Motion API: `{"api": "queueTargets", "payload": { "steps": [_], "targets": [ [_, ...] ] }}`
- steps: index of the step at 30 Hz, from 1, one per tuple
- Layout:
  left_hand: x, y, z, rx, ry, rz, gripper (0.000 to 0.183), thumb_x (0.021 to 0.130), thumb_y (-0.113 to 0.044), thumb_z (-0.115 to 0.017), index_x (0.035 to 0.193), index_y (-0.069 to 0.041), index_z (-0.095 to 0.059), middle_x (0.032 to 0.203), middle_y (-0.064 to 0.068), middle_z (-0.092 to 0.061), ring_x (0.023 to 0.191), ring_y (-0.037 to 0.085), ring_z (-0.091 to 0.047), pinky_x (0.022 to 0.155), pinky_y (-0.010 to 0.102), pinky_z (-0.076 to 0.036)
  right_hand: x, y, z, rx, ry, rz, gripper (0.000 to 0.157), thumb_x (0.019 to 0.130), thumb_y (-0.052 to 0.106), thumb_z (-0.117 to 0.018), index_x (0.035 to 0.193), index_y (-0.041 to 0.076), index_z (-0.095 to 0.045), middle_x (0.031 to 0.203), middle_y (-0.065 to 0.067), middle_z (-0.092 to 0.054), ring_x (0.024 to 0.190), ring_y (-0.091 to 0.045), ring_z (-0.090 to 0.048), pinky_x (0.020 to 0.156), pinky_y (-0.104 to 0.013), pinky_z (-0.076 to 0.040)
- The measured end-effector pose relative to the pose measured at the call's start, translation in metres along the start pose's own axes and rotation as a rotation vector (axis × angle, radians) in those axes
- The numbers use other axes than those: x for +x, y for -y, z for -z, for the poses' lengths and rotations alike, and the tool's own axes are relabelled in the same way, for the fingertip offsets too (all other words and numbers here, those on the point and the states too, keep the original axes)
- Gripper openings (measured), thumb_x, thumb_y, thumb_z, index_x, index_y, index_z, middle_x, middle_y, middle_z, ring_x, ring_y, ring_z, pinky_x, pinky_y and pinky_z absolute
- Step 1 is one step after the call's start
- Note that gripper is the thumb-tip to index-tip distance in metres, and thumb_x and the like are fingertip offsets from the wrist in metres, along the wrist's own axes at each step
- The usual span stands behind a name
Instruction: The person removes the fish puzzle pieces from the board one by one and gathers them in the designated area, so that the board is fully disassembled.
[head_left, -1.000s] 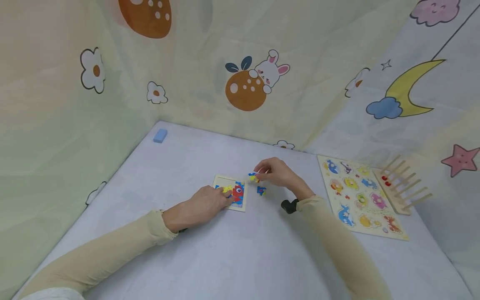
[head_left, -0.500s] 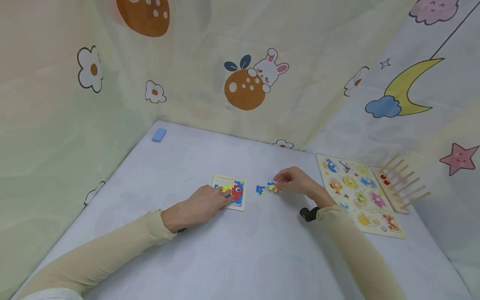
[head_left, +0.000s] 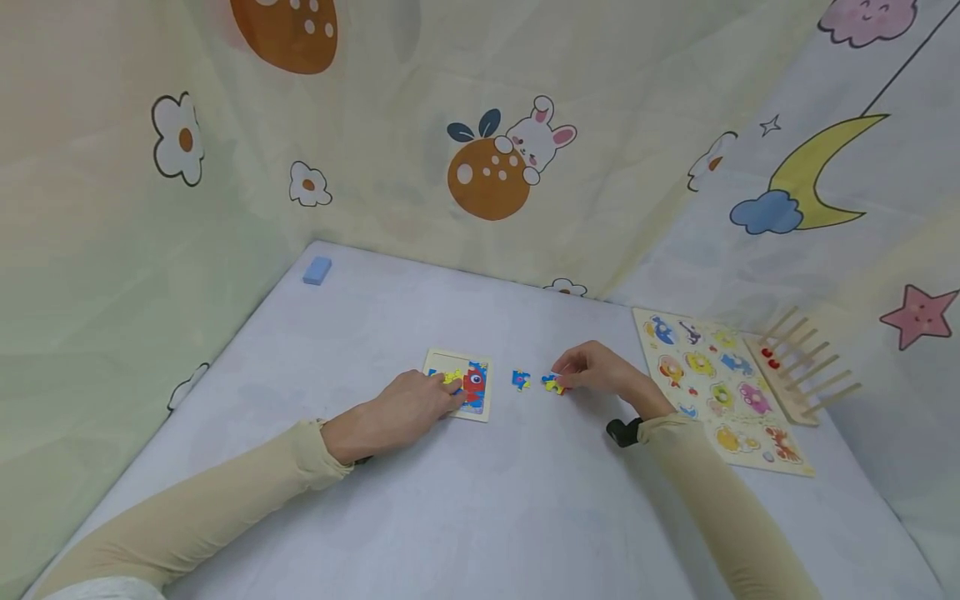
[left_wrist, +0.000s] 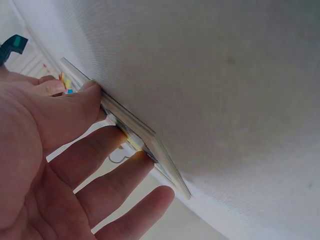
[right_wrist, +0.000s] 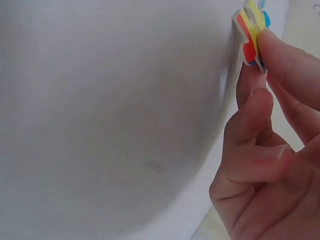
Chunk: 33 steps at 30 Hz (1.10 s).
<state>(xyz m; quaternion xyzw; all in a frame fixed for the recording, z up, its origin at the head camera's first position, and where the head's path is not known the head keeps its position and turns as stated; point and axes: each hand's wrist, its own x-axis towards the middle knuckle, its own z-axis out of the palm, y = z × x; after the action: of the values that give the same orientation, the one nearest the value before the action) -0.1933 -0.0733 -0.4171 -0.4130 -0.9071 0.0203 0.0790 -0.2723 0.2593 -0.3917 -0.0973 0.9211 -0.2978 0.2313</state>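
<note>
My left hand point(head_left: 408, 408) rests on a small jigsaw puzzle in a wooden frame point(head_left: 483, 408). In the left wrist view its extended fingers point(left_wrist: 117, 187) touch the puzzle's face, while the thumb lies at the edge of the frame point(left_wrist: 165, 155). Blue, red and yellow pieces fill part of the frame; the hand hides some of it. With thumb and fingertips, my right hand point(head_left: 600, 371) pinches a yellow, blue and red jigsaw piece point(right_wrist: 250, 37), low over the table. Between that hand and the frame lies a loose blue jigsaw piece point(head_left: 521, 380).
A wooden board of animal pictures point(head_left: 693, 396) lies at the right, with a wooden rack of upright pegs point(head_left: 795, 387) beside it. A blue block point(head_left: 317, 270) sits at the table's far left corner. Printed cloth walls point(head_left: 390, 167) surround the white table point(head_left: 450, 517).
My right hand has moved right and down with the jigsaw piece, from beside the frame past the loose blue piece. The left hand has stayed on the puzzle.
</note>
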Motion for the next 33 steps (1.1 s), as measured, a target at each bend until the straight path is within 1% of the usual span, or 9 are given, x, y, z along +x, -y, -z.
{"api": "queueTargets", "payload": {
  "steps": [5,10,13,17,24,30,33],
  "targets": [
    [0.001,0.0,-0.001,0.047,0.001,-0.014,0.026,0.089,-0.008,-0.075,0.112,-0.02,-0.075,0.119,-0.002,-0.075,0.089,0.019,-0.067,0.05,0.028,-0.043,-0.001,0.001,-0.002,-0.039,-0.019,0.019,0.022,0.094,0.012,-0.074,0.114,0.004,-0.075,0.09,-0.006,-0.078,0.086,-0.017,-0.061,0.08,-0.029,-0.048],
    [0.001,-0.001,0.0,0.103,0.03,-0.019,0.031,0.089,-0.011,-0.075,0.118,-0.022,-0.074,0.126,-0.003,-0.073,0.09,0.018,-0.068,0.048,0.028,-0.043,-0.003,0.0,-0.004,-0.067,-0.047,0.05,0.022,0.094,0.011,-0.074,0.114,0.003,-0.076,0.091,-0.007,-0.079,0.086,-0.016,-0.064,0.08,-0.028,-0.05],
    [0.001,-0.001,0.001,0.099,0.034,-0.018,0.031,0.089,-0.011,-0.075,0.118,-0.022,-0.074,0.127,-0.003,-0.073,0.092,0.018,-0.069,0.048,0.029,-0.044,-0.003,-0.002,-0.005,-0.08,-0.072,0.07,0.021,0.092,0.01,-0.075,0.112,0.002,-0.078,0.091,-0.008,-0.079,0.083,-0.015,-0.064,0.075,-0.028,-0.05],
    [0.0,-0.001,0.001,0.099,0.016,-0.025,0.03,0.089,-0.011,-0.075,0.117,-0.022,-0.074,0.126,-0.003,-0.073,0.089,0.018,-0.068,0.049,0.029,-0.044,-0.003,-0.003,-0.008,-0.095,-0.109,0.08,0.018,0.09,0.012,-0.078,0.107,0.005,-0.079,0.09,-0.007,-0.079,0.078,-0.014,-0.062,0.07,-0.027,-0.05],
    [0.001,0.0,0.001,0.11,0.01,-0.029,0.031,0.088,-0.011,-0.076,0.117,-0.022,-0.074,0.125,-0.004,-0.073,0.089,0.017,-0.067,0.049,0.028,-0.043,-0.001,-0.005,-0.011,-0.12,-0.145,0.081,0.015,0.09,0.013,-0.079,0.104,0.008,-0.081,0.094,-0.006,-0.079,0.077,-0.014,-0.061,0.07,-0.028,-0.05],
    [0.001,0.0,0.001,0.074,0.012,-0.024,0.027,0.089,-0.012,-0.076,0.115,-0.02,-0.074,0.123,-0.002,-0.074,0.089,0.018,-0.067,0.05,0.029,-0.046,-0.002,-0.006,-0.012,-0.101,-0.148,0.065,0.015,0.091,0.012,-0.078,0.104,0.008,-0.081,0.097,-0.007,-0.078,0.078,-0.013,-0.062,0.07,-0.026,-0.05],
    [0.002,0.0,0.0,0.031,0.017,-0.018,0.026,0.089,-0.01,-0.076,0.113,-0.019,-0.074,0.118,-0.001,-0.075,0.089,0.018,-0.067,0.051,0.027,-0.044,-0.004,-0.004,-0.012,-0.098,-0.146,0.059,0.015,0.09,0.012,-0.078,0.105,0.008,-0.081,0.097,-0.006,-0.078,0.077,-0.014,-0.063,0.069,-0.026,-0.05]
  ]
}}
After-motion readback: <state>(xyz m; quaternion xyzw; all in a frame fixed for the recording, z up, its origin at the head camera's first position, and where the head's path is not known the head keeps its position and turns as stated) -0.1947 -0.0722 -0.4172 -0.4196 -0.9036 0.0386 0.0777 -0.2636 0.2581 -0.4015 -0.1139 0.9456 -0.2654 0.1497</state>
